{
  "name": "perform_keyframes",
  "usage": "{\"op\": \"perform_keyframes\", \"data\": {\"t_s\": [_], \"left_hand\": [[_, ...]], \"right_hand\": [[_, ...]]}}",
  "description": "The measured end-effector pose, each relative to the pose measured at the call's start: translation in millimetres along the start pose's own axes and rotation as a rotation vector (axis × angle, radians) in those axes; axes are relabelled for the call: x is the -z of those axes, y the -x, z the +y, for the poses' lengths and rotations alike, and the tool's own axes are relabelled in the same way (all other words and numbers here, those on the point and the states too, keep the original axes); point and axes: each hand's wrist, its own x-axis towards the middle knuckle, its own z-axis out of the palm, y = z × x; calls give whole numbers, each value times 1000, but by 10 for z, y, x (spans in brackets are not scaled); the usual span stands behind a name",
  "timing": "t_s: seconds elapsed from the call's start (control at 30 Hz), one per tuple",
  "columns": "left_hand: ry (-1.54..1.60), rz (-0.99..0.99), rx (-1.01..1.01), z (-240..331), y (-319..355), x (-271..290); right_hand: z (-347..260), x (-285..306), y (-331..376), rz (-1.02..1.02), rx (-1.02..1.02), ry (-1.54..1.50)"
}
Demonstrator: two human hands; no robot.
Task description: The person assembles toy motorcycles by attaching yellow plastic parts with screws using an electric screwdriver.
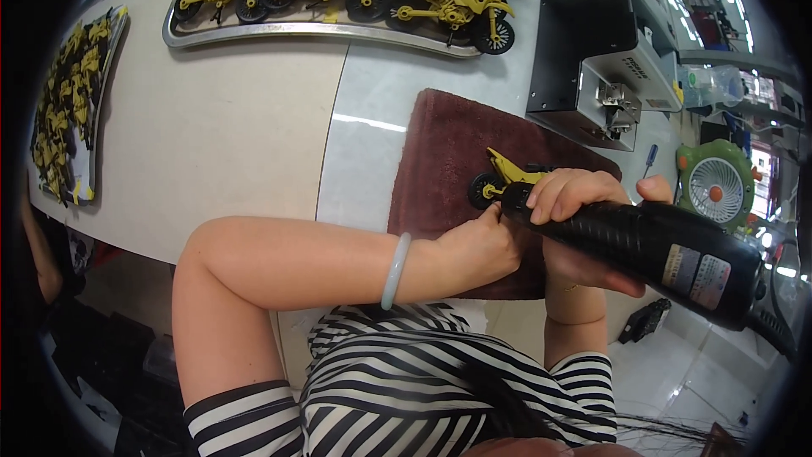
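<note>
My right hand (575, 195) is wrapped round a black electric screwdriver (626, 241), its nose pointing left and its cord end at the lower right. Under that nose, my left hand (482, 250) is closed on the near side of a yellow toy motorcycle (512, 171). One black wheel of the toy shows just beyond my left fingertips. Much of the toy is hidden behind my hands and the tool, and so is the screwdriver's tip. Beneath them lies a dark red towel (444, 148). A pale bangle (396, 271) circles my left wrist.
A metal-rimmed tray (313, 30) of several yellow toy motorcycles stands at the back. Another tray (97, 110) with yellow and black parts is at far left. Right of the towel are a black box-like machine (584, 51), a small screwdriver (650, 159) and a green fan (717, 184).
</note>
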Motion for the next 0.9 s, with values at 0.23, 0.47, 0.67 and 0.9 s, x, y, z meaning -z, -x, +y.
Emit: {"op": "perform_keyframes", "data": {"t_s": [0.23,0.47,0.67,0.9], "left_hand": [[169,73,31,-94,46,-54],[-106,26,-92,-235,-54,277],[136,109,116,-435,-259,489],[1622,67,523,-733,97,1163]], "right_hand": [[-265,-31,-75,-23,81,-133],[-720,568,-130,417,397,-144],[-85,1226,168,540,52,-51],[223,1323,413,638,77,-126]]}}
